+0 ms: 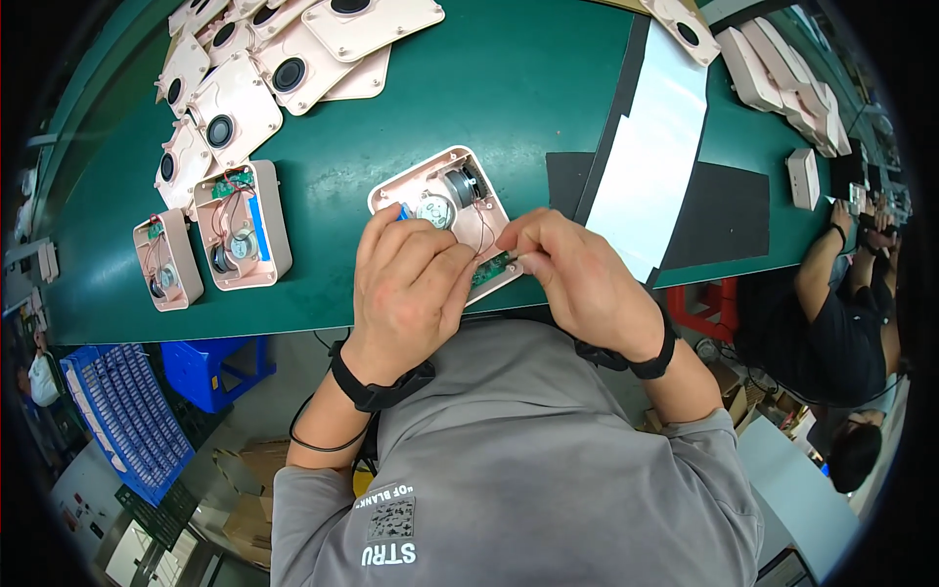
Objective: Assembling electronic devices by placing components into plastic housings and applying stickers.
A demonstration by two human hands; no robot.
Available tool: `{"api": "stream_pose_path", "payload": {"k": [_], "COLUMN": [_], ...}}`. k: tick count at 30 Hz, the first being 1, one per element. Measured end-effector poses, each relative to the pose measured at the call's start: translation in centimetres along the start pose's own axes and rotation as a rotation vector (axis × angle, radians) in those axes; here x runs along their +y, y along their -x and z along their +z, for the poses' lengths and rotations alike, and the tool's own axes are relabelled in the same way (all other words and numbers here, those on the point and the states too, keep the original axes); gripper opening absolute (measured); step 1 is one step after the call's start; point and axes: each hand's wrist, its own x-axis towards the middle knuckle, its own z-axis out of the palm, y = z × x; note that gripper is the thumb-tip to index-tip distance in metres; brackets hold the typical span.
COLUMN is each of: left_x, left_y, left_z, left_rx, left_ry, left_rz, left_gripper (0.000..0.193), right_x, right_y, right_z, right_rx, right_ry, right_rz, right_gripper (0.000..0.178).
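A pale pink plastic housing point(416, 183) lies tilted on the green table in front of me. Inside it are a black round speaker point(461, 184), a silver disc-shaped part point(433, 211), thin wires and a green circuit board point(491, 268) at the near right corner. My left hand point(411, 289) rests over the near left side of the housing, fingers bent and closed on it, hiding most of a blue part point(403, 212). At the board's corner my right hand point(592, 279) pinches with thumb and forefinger; what lies between them is too small to make out.
Two similar wired housings, a larger one point(284, 220) and a smaller one point(195, 256), stand at left. Pink panels with black speakers point(313, 59) pile up far left. A white sheet point(646, 147) and black mat point(724, 215) lie right. Another person point(822, 313) sits at far right.
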Motion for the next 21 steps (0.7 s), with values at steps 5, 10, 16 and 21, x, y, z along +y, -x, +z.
{"api": "stream_pose_path", "payload": {"k": [5,10,16,21], "left_x": [0.2,-0.8,0.1,-0.1], "left_y": [0.1,-0.3,0.3,0.7], "left_z": [-0.4,-0.7,-1.1,-1.4], "left_rx": [-0.021,-0.102,-0.152,-0.157], "left_ry": [0.020,0.114,0.060,0.048], "left_rz": [-0.015,-0.005,0.041,-0.007], "left_gripper": [0.022,0.024,0.018,0.016], "right_x": [-1.0,-1.6,-2.8,-2.6], "right_y": [0.9,0.4,-2.9,-3.0], "right_z": [0.2,-0.3,-0.5,0.5], "right_rx": [0.003,0.005,-0.186,-0.182], "right_ry": [0.000,0.025,0.113,0.105], "right_rz": [-0.022,-0.121,-0.142,-0.157], "right_gripper": [0.012,0.010,0.015,0.015]}}
